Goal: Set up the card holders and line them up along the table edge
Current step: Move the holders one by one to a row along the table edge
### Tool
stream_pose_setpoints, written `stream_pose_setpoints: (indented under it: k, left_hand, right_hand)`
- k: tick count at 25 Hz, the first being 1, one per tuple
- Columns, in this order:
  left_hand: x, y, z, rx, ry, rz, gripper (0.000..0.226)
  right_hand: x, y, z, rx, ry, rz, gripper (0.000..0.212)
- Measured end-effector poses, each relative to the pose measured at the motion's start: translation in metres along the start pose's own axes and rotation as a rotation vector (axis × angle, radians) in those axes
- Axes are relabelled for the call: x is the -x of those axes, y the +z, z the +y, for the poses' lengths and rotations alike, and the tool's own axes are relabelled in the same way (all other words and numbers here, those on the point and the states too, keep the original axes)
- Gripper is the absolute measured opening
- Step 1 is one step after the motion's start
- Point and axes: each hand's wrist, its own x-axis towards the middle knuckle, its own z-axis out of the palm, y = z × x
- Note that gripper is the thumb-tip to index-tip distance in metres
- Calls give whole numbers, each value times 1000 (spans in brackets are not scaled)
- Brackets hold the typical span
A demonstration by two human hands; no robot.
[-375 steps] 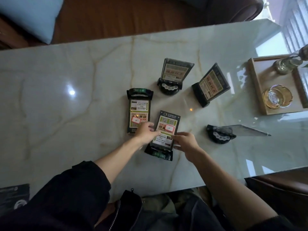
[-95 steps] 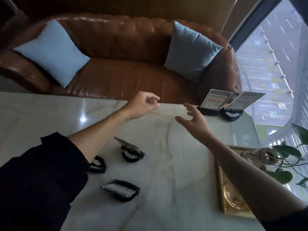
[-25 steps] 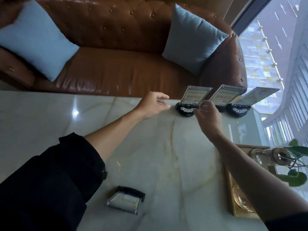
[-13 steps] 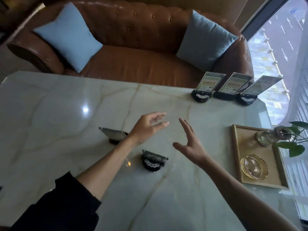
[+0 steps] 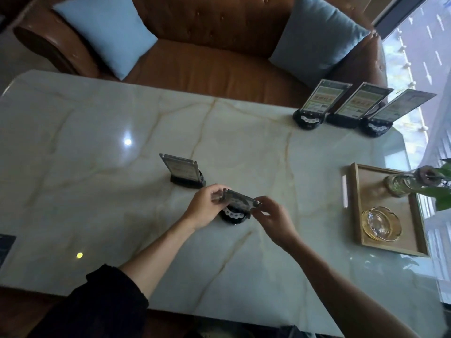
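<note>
Fingers [image 5: 220, 191] of left hand [image 5: 203, 208] pinch the left end of the card holder's [image 5: 238, 200] clear panel, right hand [image 5: 273, 217] fingers pinch the right end; two-sided hold likely to tilt the panel upright on its round black base, which sits on the counter [image 5: 97, 147] mid-table. Second holder [image 5: 183, 170] just behind it, standing, not yet in line. Three finished holders [image 5: 361, 106] stand side by side at the far edge by the sofa [image 5: 207, 62], faces inward.

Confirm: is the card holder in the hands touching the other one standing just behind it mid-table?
Apart. The head view shows a strip of bare marble between the held card holder and the standing card holder. Left hand and right hand grip only the nearer one.
</note>
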Motion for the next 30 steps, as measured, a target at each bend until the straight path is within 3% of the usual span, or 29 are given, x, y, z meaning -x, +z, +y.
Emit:
stream_pose_setpoints:
  k: [3, 8, 15, 24, 30]
  left_hand:
    - [-10, 5, -1, -15, 1, 84, 11]
    - [-35, 9, 23, -92, -35, 106, 16]
    - [-100, 21, 66, -23, -63, 173, 18]
    - [-243, 28, 141, -92, 65, 224, 16]
    - [-320, 36, 149, -66, 132, 248, 19]
  right_hand:
    - [-14, -8, 0, -10, 7, 15, 4]
    - [-44, -35, -14, -69, 99, 22, 11]
    - [-105, -86, -35, -82, 134, 22, 10]
    - [-238, -164, -69, 121, 18, 198, 13]
    - [-298, -180, -69, 301, -43, 335, 14]
